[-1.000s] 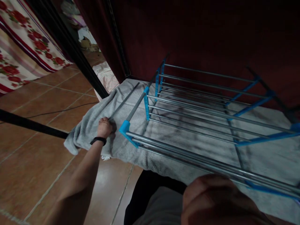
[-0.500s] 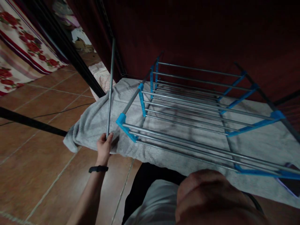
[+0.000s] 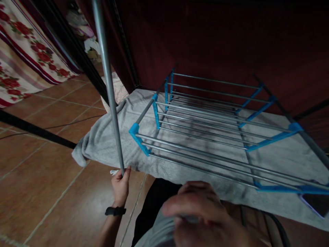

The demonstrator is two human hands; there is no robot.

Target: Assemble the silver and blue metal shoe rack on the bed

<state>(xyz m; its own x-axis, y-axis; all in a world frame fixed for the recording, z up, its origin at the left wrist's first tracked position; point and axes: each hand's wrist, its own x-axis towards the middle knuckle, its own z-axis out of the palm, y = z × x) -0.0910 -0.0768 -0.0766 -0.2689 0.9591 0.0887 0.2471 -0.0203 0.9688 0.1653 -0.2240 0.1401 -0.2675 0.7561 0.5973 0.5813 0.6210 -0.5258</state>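
Observation:
My left hand (image 3: 120,185), with a black band on the wrist, is closed on the lower end of a grey metal rod (image 3: 108,85). The rod stands nearly upright and runs out of the top of the view. My right hand (image 3: 203,214) is close to the camera and blurred, its fingers curled; I cannot make out whether anything is in it. In front of me a rack of metal rods with blue plastic joints (image 3: 205,130) rests on a grey towel (image 3: 102,140) spread on the floor.
Brown tiled floor (image 3: 46,185) lies to the left, crossed by a black bar (image 3: 31,128). A dark red curtain wall (image 3: 218,37) stands behind the rack. A floral cloth (image 3: 23,65) hangs at upper left. A phone-like flat object (image 3: 315,204) lies at the towel's right edge.
My left hand picked the rod up off the towel, swung it upright and drew it back toward me. My right hand shifted left and its fingers came into view.

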